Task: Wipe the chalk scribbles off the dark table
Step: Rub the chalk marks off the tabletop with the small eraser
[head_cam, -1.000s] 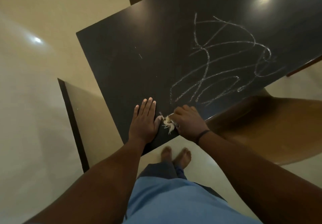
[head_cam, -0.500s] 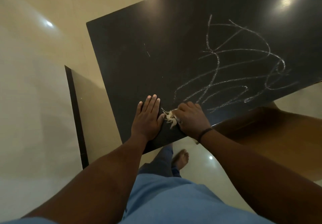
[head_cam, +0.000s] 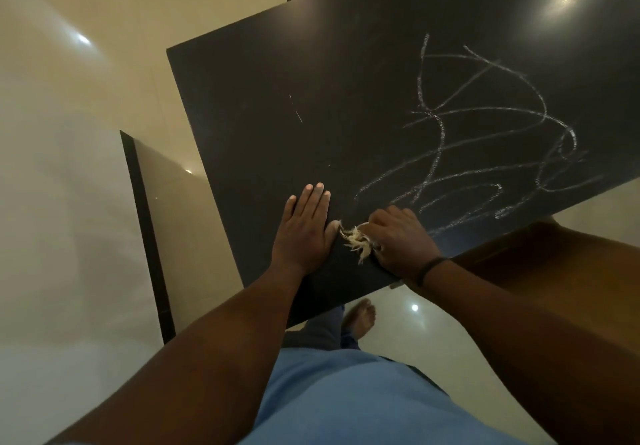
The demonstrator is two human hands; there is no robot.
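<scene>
Nothing on the table (head_cam: 263, 105) is shifting since earlier: the left hand (head_cam: 304, 230) is lying flat and released, the right hand (head_cam: 401, 240) is clutching a rag (head_cam: 356, 240) near the scribbles (head_cam: 485, 139). Wiping dry is likely smearing chalk. Most of the rag is hiding under the fingers, possibly frayed.

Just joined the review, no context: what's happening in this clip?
A person stands at a dark table covered with chalk scribbles. The left hand rests flat on the tabletop near the front edge. The right hand grips a pale frayed rag pressed to the surface, right at the near end of the scribbles. The chalk lines look intact, so wiping has barely begun, if at all.
</scene>
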